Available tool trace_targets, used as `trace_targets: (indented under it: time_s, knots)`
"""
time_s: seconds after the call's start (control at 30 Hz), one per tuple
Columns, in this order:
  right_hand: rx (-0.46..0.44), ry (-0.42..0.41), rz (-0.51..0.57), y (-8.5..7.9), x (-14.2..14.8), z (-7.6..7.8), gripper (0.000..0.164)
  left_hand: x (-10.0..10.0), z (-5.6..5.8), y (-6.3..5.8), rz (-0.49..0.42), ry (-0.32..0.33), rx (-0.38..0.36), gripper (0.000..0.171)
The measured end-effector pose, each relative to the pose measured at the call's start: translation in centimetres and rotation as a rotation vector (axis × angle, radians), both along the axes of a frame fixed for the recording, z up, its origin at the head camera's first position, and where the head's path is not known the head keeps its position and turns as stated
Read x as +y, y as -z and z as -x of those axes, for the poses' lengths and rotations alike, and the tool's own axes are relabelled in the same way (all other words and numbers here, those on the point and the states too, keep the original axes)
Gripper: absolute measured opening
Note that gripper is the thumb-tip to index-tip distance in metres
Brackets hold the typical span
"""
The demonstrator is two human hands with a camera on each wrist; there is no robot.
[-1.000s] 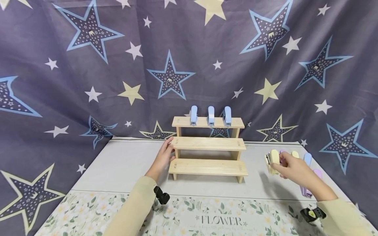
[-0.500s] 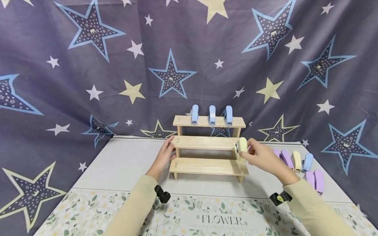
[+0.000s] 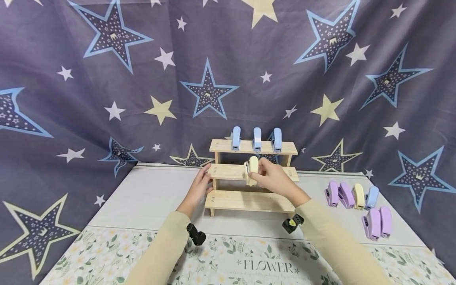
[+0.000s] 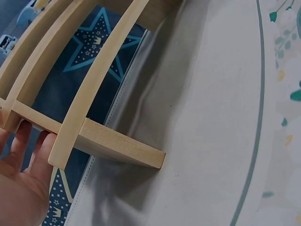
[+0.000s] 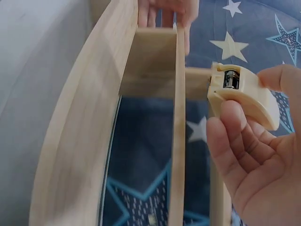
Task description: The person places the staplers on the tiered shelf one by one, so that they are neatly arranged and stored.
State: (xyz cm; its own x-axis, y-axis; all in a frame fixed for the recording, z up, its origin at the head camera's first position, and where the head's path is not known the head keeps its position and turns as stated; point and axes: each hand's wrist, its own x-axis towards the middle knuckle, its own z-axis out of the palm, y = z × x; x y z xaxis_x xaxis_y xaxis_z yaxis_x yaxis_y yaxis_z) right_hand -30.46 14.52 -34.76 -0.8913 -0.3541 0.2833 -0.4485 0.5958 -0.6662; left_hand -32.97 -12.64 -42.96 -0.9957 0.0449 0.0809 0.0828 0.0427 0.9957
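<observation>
A wooden three-tier shelf stand [image 3: 246, 201] stands at the back of the table. My left hand [image 3: 197, 190] holds its left end, fingers at the middle board and side panel in the left wrist view. In my right hand [image 3: 276, 178] a cream stapler [image 3: 253, 168] is pinched between thumb and fingers, in front of the middle board. The right wrist view shows that stapler [image 5: 254, 96] with its metal part facing the stand. Three light-blue staplers, the middle one [image 3: 257, 139] among them, stand in a row on the top board.
On the table's right side stand several purple staplers, one of them [image 3: 374, 223] nearer me, plus another cream stapler [image 3: 358, 196] and a blue stapler [image 3: 372, 197]. A floral cloth [image 3: 117, 253] covers the near edge. A star-printed curtain [image 3: 171, 130] hangs close behind the stand.
My right hand has carried the cream stapler leftward from the group at the right to the front of the middle board. The left hand has stayed at the stand's left end.
</observation>
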Motion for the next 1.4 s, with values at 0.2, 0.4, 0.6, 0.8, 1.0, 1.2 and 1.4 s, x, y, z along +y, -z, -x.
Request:
trace_targets:
  time_s: [0.2, 0.4, 0.6, 0.8, 1.0, 1.2, 1.4]
  knots:
    - [-0.013, -0.012, 0.004, 0.4, -3.4, 1.3, 0.031, 0.0, 0.0, 0.0, -0.014, 0.005, -0.001, 0.048]
    - [-0.013, 0.011, 0.014, 0.9, -6.0, 2.3, 0.032, -0.1, -0.1, -0.1, 0.000, 0.008, -0.005, 0.048]
    - [-0.029, 0.050, 0.037, 1.3, -8.0, 3.3, 0.034, -0.2, -0.1, 0.0, -0.006, 0.009, -0.008, 0.049]
    - [-0.064, 0.092, 0.083, 1.4, -9.0, 4.1, 0.031, -0.1, -0.1, -0.1, -0.013, 0.019, -0.008, 0.049]
    - [-0.075, 0.108, 0.072, 1.5, -9.7, 4.4, 0.033, -0.1, -0.2, -0.2, -0.023, 0.021, -0.011, 0.050]
    - [-0.077, 0.113, 0.040, 1.4, -10.0, 4.2, 0.034, 0.0, -0.2, -0.2, -0.036, 0.022, -0.007, 0.049]
    - [-0.077, 0.112, 0.021, 1.3, -10.0, 4.4, 0.035, 0.0, -0.1, -0.2, -0.030, 0.020, -0.011, 0.049]
